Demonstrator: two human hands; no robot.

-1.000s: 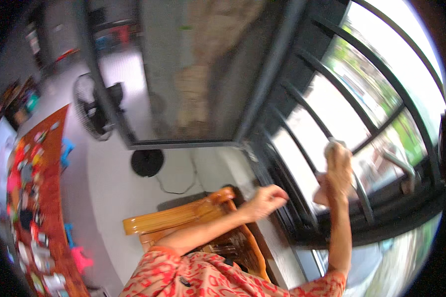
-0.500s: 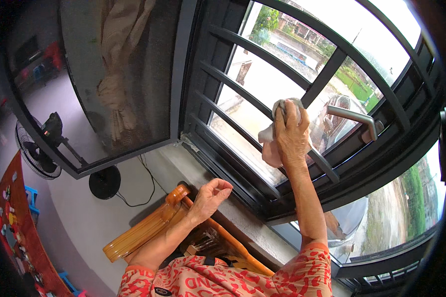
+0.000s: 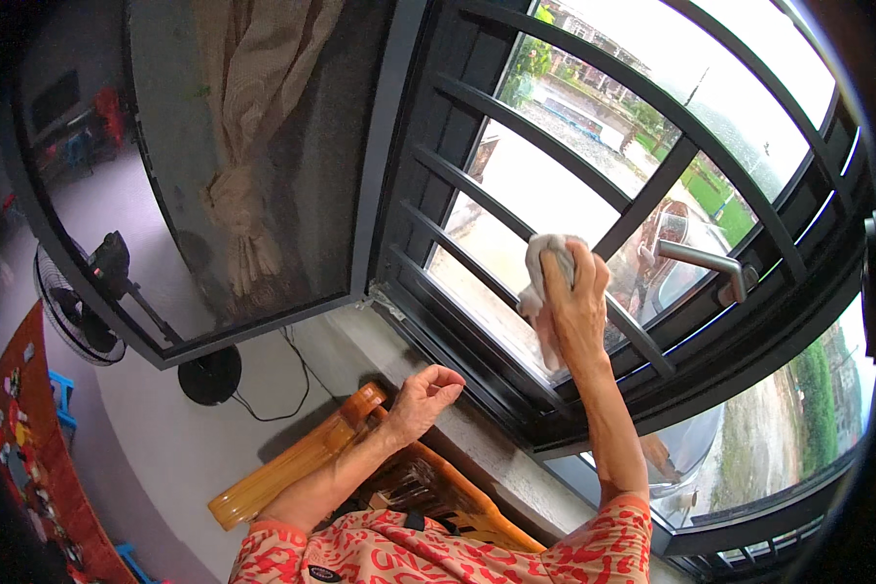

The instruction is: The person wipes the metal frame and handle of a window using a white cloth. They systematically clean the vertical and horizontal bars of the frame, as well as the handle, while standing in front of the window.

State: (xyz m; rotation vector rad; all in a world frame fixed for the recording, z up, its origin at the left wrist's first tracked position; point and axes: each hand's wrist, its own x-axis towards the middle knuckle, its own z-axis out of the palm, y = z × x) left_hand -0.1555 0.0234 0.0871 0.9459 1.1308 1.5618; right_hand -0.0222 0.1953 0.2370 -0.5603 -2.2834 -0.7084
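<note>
A person in a short-sleeved shirt (image 3: 399, 545) of peach fabric with a bold red pattern works a bunched, pale grey, soft-looking cloth (image 3: 545, 255) at a dark grey window grille (image 3: 555, 146) of smooth, flat bars. The right hand (image 3: 574, 300) grips the cloth, which is crumpled beneath its bent fingers, bulging past the fingertips and folding down along the thumb side. The bundle covers part of one slanting bar, nearer the grille's lower edge than its upper one; the hand hides whether all of it touches metal. To the right, near the lower edge, stands a silvery, angular lever handle (image 3: 701, 257). The left hand (image 3: 424, 403), fingers curled in narrow toward the thumb, hangs apart from the cloth, near the grille's lower left corner; whether its palm holds anything cannot be told. Below it sits a glossy, honey-brown wooden chair (image 3: 297, 457) with a thick, rounded armrest. A dark-framed panel (image 3: 355, 165) swings out at left, with a beige, knotted curtain (image 3: 238, 209) seen in it, its folds coarse and heavy, above a black, disc-shaped base (image 3: 209, 376) on the pale floor (image 3: 175, 438).
</note>
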